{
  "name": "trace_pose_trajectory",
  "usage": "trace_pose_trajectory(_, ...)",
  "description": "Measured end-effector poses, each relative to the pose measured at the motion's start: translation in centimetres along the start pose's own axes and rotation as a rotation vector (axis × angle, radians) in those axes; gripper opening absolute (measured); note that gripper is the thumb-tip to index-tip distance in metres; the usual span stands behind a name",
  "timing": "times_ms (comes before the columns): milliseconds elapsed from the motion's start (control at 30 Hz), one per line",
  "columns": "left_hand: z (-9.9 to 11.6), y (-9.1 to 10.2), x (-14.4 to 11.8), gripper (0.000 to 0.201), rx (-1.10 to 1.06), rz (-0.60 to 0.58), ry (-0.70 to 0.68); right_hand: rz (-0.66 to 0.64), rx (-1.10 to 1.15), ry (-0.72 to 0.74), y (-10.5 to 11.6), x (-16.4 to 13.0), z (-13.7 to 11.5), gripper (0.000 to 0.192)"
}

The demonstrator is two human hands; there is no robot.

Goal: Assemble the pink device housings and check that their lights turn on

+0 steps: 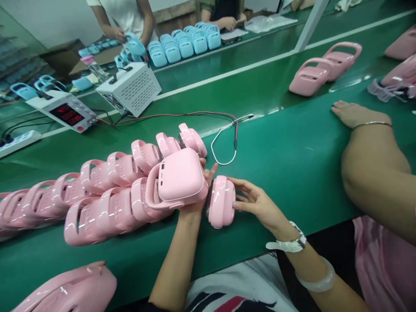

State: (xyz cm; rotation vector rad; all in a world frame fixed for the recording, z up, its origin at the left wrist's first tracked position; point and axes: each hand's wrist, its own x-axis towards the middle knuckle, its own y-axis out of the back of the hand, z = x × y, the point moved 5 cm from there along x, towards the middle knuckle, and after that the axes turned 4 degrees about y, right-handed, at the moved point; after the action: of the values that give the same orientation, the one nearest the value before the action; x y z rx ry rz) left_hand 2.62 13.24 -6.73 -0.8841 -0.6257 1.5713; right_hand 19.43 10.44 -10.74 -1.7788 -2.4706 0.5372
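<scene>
My left hand [210, 172] supports a pink plastic device with a carry handle [182, 175] from behind and below. The device is raised and tilted, its smooth face up and small port openings along one side; most of that hand is hidden under it. Just right of it, a second pink handled device [222, 203] stands on the green table. My right hand [255, 199] grips this one's right side with thumb and fingers. Rows of similar pink devices [121, 208] stand close together to the left of my left hand.
A white cable loop [224, 163] lies beyond my hands, wired to a power supply with red digits [69, 116]. A grey vented box [130, 89] sits behind. A co-worker's arm [373, 143] rests at right near more pink devices [310, 77]. Blue devices [183, 43] line the far side, where people work.
</scene>
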Motion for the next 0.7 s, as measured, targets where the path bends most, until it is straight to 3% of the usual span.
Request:
trace_pose_trajectory(133, 0.0, 0.6, 0.1, 0.037, 0.131, -0.037, -0.039, 0.028, 0.057, -0.046, 0.2, 0.0, 0.2, 0.058)
trace_pose_trajectory(333, -0.2, 1.6, -0.6, 0.034, 0.273, 0.028, -0.115, 0.042, 0.065, -0.08, 0.3, 0.3, -0.2, 0.055)
trace_pose_trajectory(567, -0.7, 1.4, -1.0, 0.032, 0.255, 0.102, -0.135, -0.041, -0.037, -0.06, 0.4, 0.8, -1.1, 0.05)
trace_pose_trajectory(700, 0.2, 1.4, -1.0, 0.044, 0.307, 0.166, -0.186, -0.024, -0.024, 0.022, 0.7, -0.1, -1.1, 0.051)
